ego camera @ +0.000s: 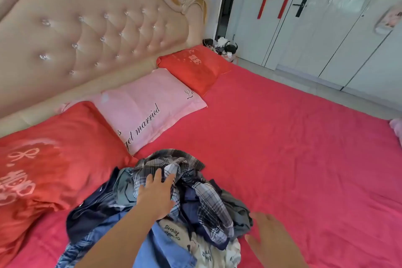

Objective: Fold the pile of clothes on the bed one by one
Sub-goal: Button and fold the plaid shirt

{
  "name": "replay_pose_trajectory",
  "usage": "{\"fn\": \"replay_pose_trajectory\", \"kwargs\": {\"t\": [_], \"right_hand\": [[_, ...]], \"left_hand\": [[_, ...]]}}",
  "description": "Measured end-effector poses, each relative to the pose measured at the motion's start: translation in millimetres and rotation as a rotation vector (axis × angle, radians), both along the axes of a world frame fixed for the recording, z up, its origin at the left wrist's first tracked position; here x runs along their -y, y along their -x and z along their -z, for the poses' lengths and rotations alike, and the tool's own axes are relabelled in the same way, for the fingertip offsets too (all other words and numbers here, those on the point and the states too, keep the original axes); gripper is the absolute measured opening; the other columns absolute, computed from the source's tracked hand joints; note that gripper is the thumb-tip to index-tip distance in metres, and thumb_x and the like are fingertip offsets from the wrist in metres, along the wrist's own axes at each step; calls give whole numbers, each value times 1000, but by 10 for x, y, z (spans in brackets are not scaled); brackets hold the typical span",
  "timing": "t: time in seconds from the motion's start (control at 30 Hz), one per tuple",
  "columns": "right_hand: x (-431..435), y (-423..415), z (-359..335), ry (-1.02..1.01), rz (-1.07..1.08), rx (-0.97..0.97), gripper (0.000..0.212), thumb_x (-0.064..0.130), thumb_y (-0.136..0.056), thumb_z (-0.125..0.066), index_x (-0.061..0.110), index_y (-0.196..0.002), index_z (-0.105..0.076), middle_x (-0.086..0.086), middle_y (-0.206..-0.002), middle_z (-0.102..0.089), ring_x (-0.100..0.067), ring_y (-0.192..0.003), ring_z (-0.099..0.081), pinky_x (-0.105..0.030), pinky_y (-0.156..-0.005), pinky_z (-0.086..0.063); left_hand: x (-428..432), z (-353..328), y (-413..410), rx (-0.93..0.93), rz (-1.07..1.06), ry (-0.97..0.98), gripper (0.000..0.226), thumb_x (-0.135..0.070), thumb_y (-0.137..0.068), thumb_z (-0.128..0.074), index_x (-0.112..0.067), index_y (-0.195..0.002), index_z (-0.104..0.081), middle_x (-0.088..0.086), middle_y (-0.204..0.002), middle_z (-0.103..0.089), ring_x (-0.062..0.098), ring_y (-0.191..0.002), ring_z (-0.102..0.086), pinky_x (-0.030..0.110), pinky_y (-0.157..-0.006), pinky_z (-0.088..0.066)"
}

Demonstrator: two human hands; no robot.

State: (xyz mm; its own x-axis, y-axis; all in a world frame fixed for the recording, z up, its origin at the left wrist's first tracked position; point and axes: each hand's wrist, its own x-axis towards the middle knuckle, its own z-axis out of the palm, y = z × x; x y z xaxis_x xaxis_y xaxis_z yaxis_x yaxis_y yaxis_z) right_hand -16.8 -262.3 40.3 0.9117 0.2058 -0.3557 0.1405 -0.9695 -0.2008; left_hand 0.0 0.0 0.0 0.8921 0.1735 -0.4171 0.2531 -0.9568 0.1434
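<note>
The pile of clothes (202, 202) lies crumpled on the bed (293, 159), just beside a red pillow (54, 159), plaid shirt (152, 164) on top. Left hand (155, 193) rests on it, fingers straight; right hand (269, 239) hovers alongside, fingers spread

One wide-angle view from the person's head, facing forward and down across the bed (304, 148), horizon tilted, pile (195, 191) with left hand (155, 193) and right hand (269, 239) close at bottom, headboard (87, 34) and wardrobe (348, 39) farther off
</note>
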Motion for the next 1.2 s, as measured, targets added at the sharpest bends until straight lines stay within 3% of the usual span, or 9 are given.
{"fn": "replay_pose_trajectory", "kwargs": {"t": [0.13,0.3,0.47,0.53,0.6,0.7,0.93,1.07,1.2], "right_hand": [[-235,-209,178,-36,-44,-19,53,35,-90,-52,27,-138,-32,1,-133,-43,-18,-123,-43,-28,-99,-40],[-552,-485,500,-68,-93,-32,59,36,-91,-53,26,-143,-26,1,-136,-40,-19,-127,-40,-30,-103,-37],[-876,-677,1029,-118,-59,-105,85,35,-89,-58,33,-148,2,-2,-151,-19,-23,-135,-33,-33,-103,-40],[-947,-709,1221,-123,-53,-105,87,35,-90,-56,35,-147,10,-4,-150,-22,-24,-130,-40,-32,-96,-45],[-986,-700,1343,-111,-60,-96,73,31,-96,-47,35,-148,4,-7,-129,-40,-24,-109,-53,-30,-80,-46],[-968,-630,1386,-93,-83,-74,55,28,-98,-37,36,-148,-13,-3,-100,-37,-26,-95,-51,-30,-72,-40],[-727,-489,872,-226,-62,103,52,58,-90,-29,37,-136,-38,7,-109,-50,-13,-106,-53,-23,-78,-39],[-425,-449,348,-260,-6,215,37,26,-92,-51,38,-128,-49,7,-110,-55,-15,-109,-53,-26,-88,-40],[145,-394,-266,-358,172,370,37,7,-87,-54,29,-115,-64,11,-103,-59,-20,-106,-55,-27,-83,-37]], "left_hand": [[-90,186,-98,-65,-2,-20,89,-47,-88,-53,-34,-147,12,10,-157,6,36,-142,-9,50,-109,-26],[-125,525,-140,-18,33,-76,83,-42,-92,-50,-30,-148,10,1,-146,-29,28,-133,-30,46,-105,-32],[-174,761,-86,120,23,-73,66,-28,-97,-41,-36,-147,0,-6,-138,-37,22,-127,-34,40,-101,-32],[-187,781,-54,158,17,-61,63,-23,-96,-40,-39,-147,-5,-8,-136,-39,20,-127,-35,38,-100,-32],[-201,784,-23,162,15,-27,61,-22,-96,-40,-41,-146,-10,-9,-135,-39,19,-126,-35,38,-101,-31],[-207,742,6,169,-3,32,50,-30,-98,-37,-44,-143,-19,-10,-131,-40,18,-124,-35,38,-102,-32],[-74,409,120,305,-103,336,34,-37,-97,-41,-41,-130,-48,-21,-94,-39,8,-106,-43,25,-93,-37],[118,80,200,466,-236,555,28,-20,-94,-52,-17,-121,-62,-19,-86,-41,8,-92,-51,16,-77,-35],[414,-433,280,617,-301,708,21,-8,-90,-56,-7,-107,-68,-8,-85,-50,1,-79,-51,4,-68,-34]]}}
